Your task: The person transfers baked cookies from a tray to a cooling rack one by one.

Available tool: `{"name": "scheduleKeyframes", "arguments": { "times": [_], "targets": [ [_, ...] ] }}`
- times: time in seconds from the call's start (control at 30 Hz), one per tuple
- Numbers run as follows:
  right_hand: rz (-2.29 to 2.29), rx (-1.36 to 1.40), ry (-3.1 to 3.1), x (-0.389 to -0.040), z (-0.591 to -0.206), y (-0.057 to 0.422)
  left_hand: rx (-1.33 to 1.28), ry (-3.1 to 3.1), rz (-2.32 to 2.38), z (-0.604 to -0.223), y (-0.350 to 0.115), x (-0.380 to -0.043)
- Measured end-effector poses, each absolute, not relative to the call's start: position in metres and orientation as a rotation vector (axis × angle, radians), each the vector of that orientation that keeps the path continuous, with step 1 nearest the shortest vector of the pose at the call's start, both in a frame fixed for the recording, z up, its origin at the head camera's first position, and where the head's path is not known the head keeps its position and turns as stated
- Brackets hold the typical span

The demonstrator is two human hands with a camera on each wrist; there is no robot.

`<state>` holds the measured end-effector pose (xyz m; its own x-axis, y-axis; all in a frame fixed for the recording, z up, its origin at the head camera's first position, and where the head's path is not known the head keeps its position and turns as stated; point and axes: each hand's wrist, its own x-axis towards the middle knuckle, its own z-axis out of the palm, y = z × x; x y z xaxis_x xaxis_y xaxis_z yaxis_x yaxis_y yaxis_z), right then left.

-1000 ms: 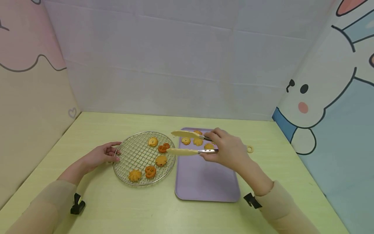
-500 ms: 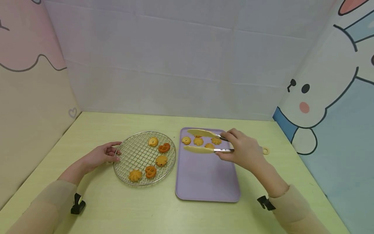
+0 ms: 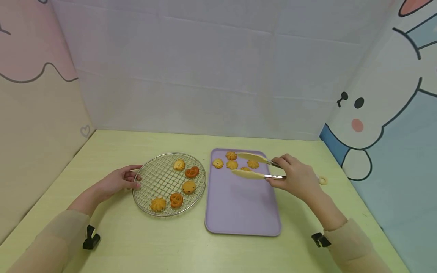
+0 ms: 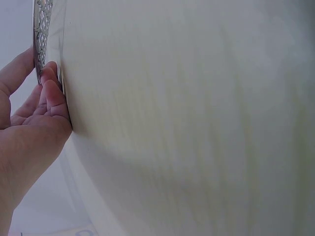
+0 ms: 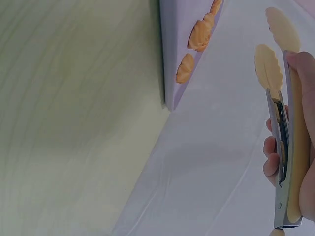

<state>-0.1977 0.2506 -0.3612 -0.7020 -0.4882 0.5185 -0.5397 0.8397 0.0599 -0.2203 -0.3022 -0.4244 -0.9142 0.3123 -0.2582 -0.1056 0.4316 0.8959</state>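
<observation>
My left hand [image 3: 124, 179] pinches the left rim of a round wire cooling rack [image 3: 155, 172]; in the left wrist view the rack's edge [image 4: 41, 29] sits between thumb and fingers. Several cookies lie along the rack's right and front side, among them pretzel shapes [image 3: 176, 200] and a flower-shaped cookie [image 3: 158, 204]. My right hand [image 3: 300, 178] grips metal tongs [image 3: 250, 174] with cream tips. Those tips are spread apart, nothing between them, over the back of a lilac tray [image 3: 242, 212]. Several cookies [image 3: 231, 164] lie at the tray's back end, one partly hidden by the tongs' lower tip.
The rack and the tray lie side by side on a pale wooden table [image 3: 143, 246], a narrow gap between them. A white wall [image 3: 211, 76] closes off the back. Printed side panels stand left and right, the right one with a rabbit drawing [image 3: 362, 117].
My right hand has moved right with the tongs, from beside the rack to over the tray's back right, uncovering cookies there. The left hand and rack stay put.
</observation>
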Motion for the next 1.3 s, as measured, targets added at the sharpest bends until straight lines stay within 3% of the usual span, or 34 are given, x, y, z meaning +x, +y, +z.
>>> {"name": "scheduleKeyframes", "arguments": {
  "times": [0.8,1.3],
  "targets": [
    [0.133,0.584,-2.676,-0.214,-0.401,0.271,0.169,2.306,1.476,-0.425,-0.302,-0.223],
    [0.095,0.636,-2.684,-0.217,-0.399,0.269,0.157,2.304,1.478,-0.427,-0.305,-0.223]
  ]
}}
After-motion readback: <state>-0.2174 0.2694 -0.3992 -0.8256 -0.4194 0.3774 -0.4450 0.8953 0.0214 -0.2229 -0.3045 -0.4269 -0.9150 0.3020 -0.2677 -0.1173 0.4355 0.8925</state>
